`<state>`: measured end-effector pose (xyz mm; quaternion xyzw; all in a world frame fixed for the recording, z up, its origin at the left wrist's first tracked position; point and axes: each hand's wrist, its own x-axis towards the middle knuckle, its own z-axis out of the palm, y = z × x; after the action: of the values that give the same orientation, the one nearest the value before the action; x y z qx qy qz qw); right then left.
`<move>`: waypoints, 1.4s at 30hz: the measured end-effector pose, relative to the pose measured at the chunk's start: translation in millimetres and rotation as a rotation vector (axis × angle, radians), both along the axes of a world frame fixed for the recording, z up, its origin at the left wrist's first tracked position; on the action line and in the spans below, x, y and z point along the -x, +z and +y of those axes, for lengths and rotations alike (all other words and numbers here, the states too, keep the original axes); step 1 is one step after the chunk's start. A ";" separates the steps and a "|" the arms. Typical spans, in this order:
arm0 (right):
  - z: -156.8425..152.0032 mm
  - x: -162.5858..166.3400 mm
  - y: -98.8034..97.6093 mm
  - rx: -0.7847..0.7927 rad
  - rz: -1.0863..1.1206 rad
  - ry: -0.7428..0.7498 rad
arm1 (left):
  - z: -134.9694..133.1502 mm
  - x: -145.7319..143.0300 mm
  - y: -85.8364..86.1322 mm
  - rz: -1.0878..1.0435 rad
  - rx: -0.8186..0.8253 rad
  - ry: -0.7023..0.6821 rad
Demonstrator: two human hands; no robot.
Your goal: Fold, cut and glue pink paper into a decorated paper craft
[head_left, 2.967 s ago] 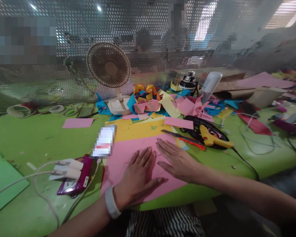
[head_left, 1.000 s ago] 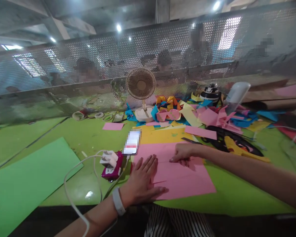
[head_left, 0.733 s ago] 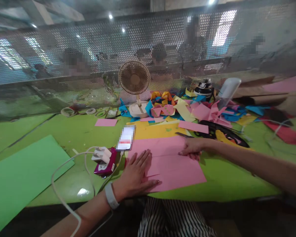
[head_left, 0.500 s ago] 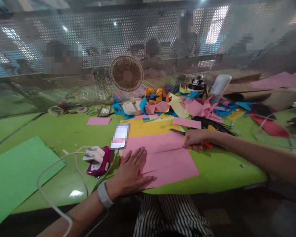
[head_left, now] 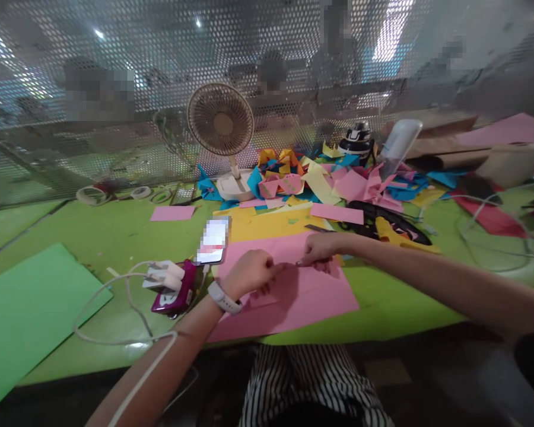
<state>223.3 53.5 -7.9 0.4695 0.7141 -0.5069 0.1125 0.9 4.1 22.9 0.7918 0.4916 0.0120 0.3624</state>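
A pink paper sheet [head_left: 314, 296] lies on the green table [head_left: 115, 231] in front of me, with a crease across its upper part. My left hand [head_left: 253, 273], a white band on its wrist, is curled with its fingertips pinched at the crease. My right hand [head_left: 317, 251] is also closed, pinching the same crease just to the right, so the two sets of fingertips almost meet. A yellow sheet [head_left: 271, 224] lies under the pink sheet's far edge.
A phone [head_left: 213, 240] and a magenta power bank [head_left: 173, 292] with white plugs and cables sit left of the sheet. Further off are a large green sheet [head_left: 26, 308], a small fan [head_left: 221, 121], coloured paper scraps [head_left: 324, 184], a yellow glue gun [head_left: 398, 232], tape rolls [head_left: 91, 194] and a perforated metal screen [head_left: 115, 89] with people behind.
My left hand has risen from lying flat on the pink sheet and closed at the crease. My right hand slid back left along the crease from the right edge toward the left hand.
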 end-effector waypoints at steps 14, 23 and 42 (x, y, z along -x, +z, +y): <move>-1.4 -0.9 -2.2 0.050 0.034 -0.037 | 22.7 12.4 -18.3 -0.070 0.390 0.156; -3.5 -2.0 -1.4 0.039 0.045 -0.025 | -5.4 58.1 -14.3 -0.019 0.356 0.391; -50.3 6.0 1.3 -0.926 0.028 0.047 | -41.5 36.1 0.4 -0.382 0.219 0.431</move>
<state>217.3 3.2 -6.6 0.4469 0.8773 -0.1384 -0.1071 -35.2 -37.4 23.3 0.6087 0.5697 0.1842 0.5206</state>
